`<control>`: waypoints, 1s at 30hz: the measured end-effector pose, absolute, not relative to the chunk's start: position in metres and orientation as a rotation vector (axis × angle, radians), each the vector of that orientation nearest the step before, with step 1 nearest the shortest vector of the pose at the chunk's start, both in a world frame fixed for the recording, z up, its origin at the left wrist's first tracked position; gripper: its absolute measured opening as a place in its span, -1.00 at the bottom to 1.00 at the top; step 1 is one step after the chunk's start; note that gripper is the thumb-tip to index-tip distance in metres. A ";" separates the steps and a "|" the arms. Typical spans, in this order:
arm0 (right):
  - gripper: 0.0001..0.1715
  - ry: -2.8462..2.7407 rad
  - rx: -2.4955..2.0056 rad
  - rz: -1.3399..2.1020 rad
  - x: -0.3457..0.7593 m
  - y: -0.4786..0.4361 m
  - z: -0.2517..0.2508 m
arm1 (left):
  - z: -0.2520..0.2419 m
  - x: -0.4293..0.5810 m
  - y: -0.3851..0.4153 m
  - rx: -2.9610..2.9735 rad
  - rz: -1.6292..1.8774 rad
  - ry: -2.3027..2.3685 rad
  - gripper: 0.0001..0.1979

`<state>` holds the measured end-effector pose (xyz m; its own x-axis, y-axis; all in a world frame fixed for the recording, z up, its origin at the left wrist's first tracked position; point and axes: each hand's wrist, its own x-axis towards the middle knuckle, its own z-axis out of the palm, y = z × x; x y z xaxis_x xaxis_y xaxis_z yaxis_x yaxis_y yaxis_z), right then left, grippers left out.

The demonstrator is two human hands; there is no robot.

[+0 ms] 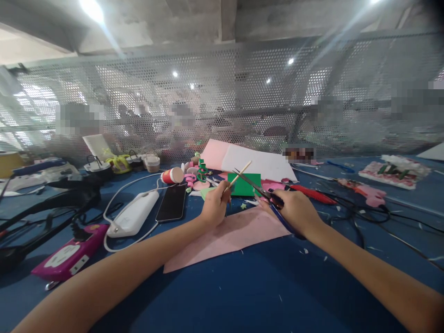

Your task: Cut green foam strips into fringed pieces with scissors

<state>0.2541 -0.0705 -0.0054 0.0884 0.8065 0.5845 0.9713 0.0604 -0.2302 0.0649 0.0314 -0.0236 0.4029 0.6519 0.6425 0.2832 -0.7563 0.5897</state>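
Note:
Between the closed fingers of my left hand (215, 203) is a thin wooden stick (244, 169), tilted up to the right. My right hand (299, 210) grips a pair of dark-handled scissors (255, 186), its blades slightly parted and pointing left toward the stick. Whether the blades touch the stick I cannot tell. Behind them lies a green rectangle of paper or card (252, 183). Under both hands a pink sheet (225, 241) is spread on the blue table (222, 296). Small paper curls, green (201, 171) and pink (190, 180), stand just left of the stick.
A phone (171, 203), a white power bank (135, 213) with a cable and a magenta power strip (71, 252) lie left. White and pink sheets (256, 162) sit behind. A red-handled tool (314, 194), a pink glue gun (367, 193) and black cords are right. A perforated metal screen (222, 97) rises behind.

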 end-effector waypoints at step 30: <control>-0.49 -1.883 -2.017 -0.451 0.261 -0.065 -0.005 | -0.022 0.065 0.032 2.363 1.229 0.900 -0.86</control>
